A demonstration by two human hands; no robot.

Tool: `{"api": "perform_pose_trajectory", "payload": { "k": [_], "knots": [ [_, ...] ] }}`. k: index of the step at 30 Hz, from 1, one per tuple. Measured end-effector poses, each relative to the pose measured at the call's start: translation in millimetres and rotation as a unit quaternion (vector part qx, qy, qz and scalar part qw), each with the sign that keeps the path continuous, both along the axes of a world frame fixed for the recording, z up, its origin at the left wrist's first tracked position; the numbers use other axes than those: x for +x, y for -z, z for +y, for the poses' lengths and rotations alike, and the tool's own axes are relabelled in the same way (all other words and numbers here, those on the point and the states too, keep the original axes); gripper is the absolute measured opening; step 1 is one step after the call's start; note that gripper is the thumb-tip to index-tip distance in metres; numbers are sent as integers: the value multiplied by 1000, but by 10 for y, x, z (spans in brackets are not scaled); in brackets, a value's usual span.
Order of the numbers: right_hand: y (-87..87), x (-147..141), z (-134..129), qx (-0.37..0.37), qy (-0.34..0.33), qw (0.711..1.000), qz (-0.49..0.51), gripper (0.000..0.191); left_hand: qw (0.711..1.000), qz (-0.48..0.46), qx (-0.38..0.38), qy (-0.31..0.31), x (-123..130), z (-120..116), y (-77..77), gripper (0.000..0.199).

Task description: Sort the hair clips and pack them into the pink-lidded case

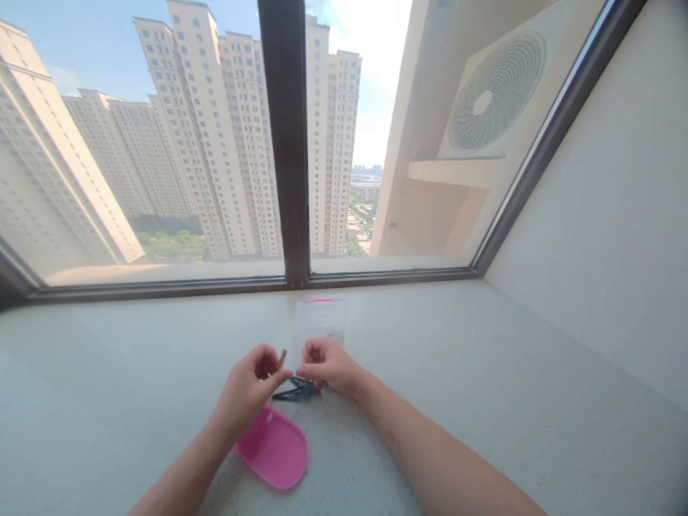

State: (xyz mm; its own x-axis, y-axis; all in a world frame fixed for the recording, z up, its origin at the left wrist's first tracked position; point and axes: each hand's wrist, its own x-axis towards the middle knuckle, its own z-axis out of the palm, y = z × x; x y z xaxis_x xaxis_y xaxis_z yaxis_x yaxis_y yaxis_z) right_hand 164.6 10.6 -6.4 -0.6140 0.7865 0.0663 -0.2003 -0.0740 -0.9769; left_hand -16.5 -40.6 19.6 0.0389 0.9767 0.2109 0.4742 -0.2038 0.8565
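Note:
My left hand (259, 374) is closed on a small brown clip-like piece (282, 359) that sticks up between its fingers. Close to its right, my right hand (327, 364) is pinched; whatever it holds is too small to name. Below and between the hands, a small pile of dark, thin pieces (301, 390) lies on the pale sill. A pink oval tray or lid (276, 450) rests nearer to me, partly under my left wrist. Behind my right hand stands a clear container (321, 319) with a pink patch at its top.
The pale speckled sill (134, 358) runs up to a dark window frame (290, 143). A white wall (602, 215) borders it on the right. Tall buildings (209, 129) and an outdoor fan unit (497, 93) show through the glass.

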Motion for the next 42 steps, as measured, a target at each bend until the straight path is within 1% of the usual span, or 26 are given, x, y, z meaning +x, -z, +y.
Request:
{"api": "perform_pose_trajectory", "payload": {
  "k": [4, 7, 12, 17, 23, 28, 37, 42],
  "knots": [
    [-12, 1, -4, -9, 12, 1000, 5, 36, 1000, -25, 1, 5, 18, -10, -31, 24],
    [-17, 4, -7, -13, 6, 1000, 5, 36, 1000, -9, -9, -1, 29, -16, -50, 25],
    [-35, 3, -19, 3, 29, 999, 21, 37, 1000, 3, -19, -18, 37, -34, -65, 28],
    [-16, 6, -14, -1, 30, 1000, 7, 38, 999, 8, -20, -29, 43, -32, -61, 32],
    [18, 10, -3, 4, 33, 999, 7, 37, 999, 3, -31, -26, 40, -17, -46, 35],
    [3, 13, -5, -4, 35, 999, 6, 37, 999, -6, -43, -23, 22, -22, -42, 35],
    [-31, 32, -18, -16, 39, 999, -2, 38, 997, -38, -64, -15, 46, -43, -104, 33],
    [-30, 35, -19, -10, 38, 999, -11, 35, 997, -27, -65, -21, 68, -47, -115, 33]
  ]
}}
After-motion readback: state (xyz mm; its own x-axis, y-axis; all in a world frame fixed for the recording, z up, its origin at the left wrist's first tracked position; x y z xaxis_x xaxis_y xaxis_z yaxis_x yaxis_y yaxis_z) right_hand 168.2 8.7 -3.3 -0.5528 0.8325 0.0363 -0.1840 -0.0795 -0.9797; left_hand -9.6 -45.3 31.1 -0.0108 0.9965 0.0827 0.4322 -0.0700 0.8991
